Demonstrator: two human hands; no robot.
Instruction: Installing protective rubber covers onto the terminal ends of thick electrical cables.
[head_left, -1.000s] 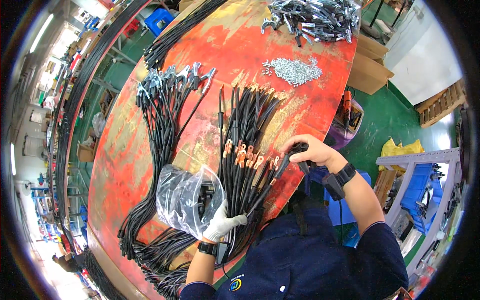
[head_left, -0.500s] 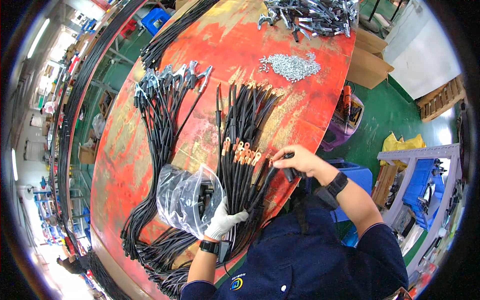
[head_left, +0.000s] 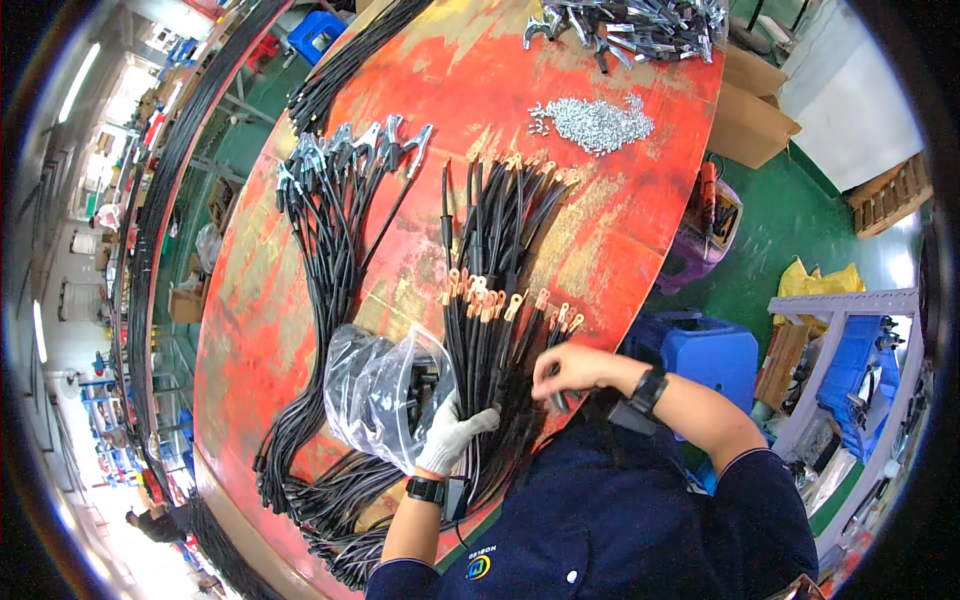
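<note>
My left hand (head_left: 456, 436), in a white glove, is closed round a bundle of black cables (head_left: 482, 360) near the table's front edge. Copper ring lugs (head_left: 487, 298) tip these cables, and a second row of lugged ends lies farther off. Bare and curled, my right hand (head_left: 577, 369) is just right of the bundle, close to several lugged ends (head_left: 566, 317). A small black sleeve (head_left: 559, 402) sticks out beneath its fingers. Against my left hand rests a clear plastic bag (head_left: 365, 385) with black pieces inside.
Black cables with metal clamps (head_left: 350, 150) lie to the left on the red worn table (head_left: 620, 220). Beyond are a heap of small silver fittings (head_left: 597, 124) and a pile of clamps (head_left: 640, 30). A blue stool (head_left: 708, 365) and a purple stool (head_left: 700, 240) stand right.
My right hand has left the lugged cable end it was pinching and drawn down toward me, the black sleeve still under its fingers. My left hand keeps its hold on the cables.
</note>
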